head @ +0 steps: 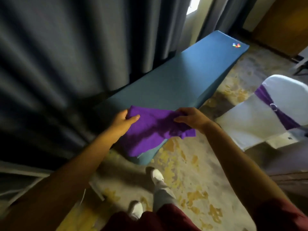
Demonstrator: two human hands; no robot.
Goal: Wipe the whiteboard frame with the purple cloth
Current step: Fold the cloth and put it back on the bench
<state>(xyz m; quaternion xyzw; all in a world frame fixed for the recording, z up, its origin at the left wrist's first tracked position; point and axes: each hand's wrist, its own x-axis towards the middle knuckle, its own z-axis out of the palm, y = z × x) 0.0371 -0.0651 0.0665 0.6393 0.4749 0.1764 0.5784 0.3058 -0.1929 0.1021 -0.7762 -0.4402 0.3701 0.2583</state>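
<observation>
Soft purple fabric cloth [153, 130] is pinched btwn left hand [122, 121] & right hand [191, 120], fingers clenched on its top edge, rest hung below them. Whiteboard frame not clearly seen. Risk: loose hanging part could be dragged over long blue-covered table [183, 77] or grip lost w/ one hand.

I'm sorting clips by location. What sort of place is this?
Probably a hotel function or banquet room: a covered chair with a purple sash, a long cloth-draped table, and heavy curtains.
</observation>
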